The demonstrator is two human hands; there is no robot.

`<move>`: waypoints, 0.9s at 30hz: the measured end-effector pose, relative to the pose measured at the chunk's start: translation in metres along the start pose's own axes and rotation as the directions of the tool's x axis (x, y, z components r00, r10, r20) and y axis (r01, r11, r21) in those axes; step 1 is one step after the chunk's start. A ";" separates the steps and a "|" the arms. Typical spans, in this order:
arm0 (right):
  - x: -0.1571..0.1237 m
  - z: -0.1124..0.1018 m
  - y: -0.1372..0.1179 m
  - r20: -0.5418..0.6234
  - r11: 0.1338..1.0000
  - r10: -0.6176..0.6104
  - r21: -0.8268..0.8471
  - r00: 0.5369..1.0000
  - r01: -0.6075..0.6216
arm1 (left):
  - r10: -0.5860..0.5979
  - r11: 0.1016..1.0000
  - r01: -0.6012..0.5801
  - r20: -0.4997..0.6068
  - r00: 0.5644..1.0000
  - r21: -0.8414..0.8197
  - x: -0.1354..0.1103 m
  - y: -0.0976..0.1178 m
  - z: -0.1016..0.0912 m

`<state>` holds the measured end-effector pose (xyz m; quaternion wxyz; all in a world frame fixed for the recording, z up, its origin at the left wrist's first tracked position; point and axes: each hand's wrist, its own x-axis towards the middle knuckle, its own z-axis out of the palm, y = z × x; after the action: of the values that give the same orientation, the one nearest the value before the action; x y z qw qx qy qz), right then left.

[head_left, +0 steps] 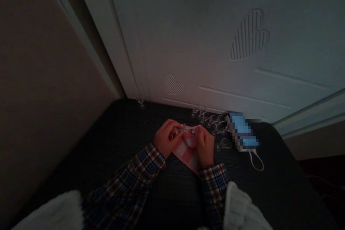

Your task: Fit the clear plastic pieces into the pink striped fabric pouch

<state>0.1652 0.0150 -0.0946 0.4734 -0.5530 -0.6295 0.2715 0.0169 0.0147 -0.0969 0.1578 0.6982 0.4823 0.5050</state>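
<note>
Above the middle of the dark table, my left hand [167, 138] is closed, its fingertips pinching the upper left edge of a pink-and-white checked cloth [185, 151]. My right hand [205, 147] is closed on the cloth's upper right corner. Between the fingertips, along the top edge, sits a small clear piece [185, 128]; its exact shape is too dim to make out. The cloth hangs down between both hands, its lower tip near the right cuff. Just beyond my right hand lie several small clear ring-topped pieces [214, 119], like tiny goblets or suction hooks.
One more clear ring-topped piece [140, 101] stands at the table's back left. A phone [244, 131] with a blurred lit screen lies at the right, with a white cable loop [257, 161]. Behind the dark table [113, 140] rises a white panel [205, 57] with heart reliefs.
</note>
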 end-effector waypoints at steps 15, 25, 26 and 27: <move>0.000 0.002 0.003 -0.024 1.000 0.019 0.012 1.000 -0.019 | 0.030 0.996 -0.026 0.046 0.999 -0.088 -0.001 0.002 -0.002; 0.000 0.003 0.003 -0.040 1.000 0.020 0.017 0.999 -0.020 | -0.044 0.994 0.047 0.030 0.999 -0.102 -0.002 -0.002 0.000; 0.000 0.003 0.004 -0.040 1.000 0.025 0.018 0.999 -0.024 | -0.048 0.993 0.050 0.026 0.999 -0.104 -0.002 -0.003 0.000; 0.000 0.003 0.004 -0.036 0.999 0.031 0.021 0.999 -0.030 | -0.052 0.993 0.054 0.026 0.998 -0.101 -0.002 -0.003 0.000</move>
<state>0.1644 0.0166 -0.0989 0.4862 -0.5626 -0.6095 0.2751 0.0157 0.0143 -0.0999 0.2121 0.6820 0.4724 0.5164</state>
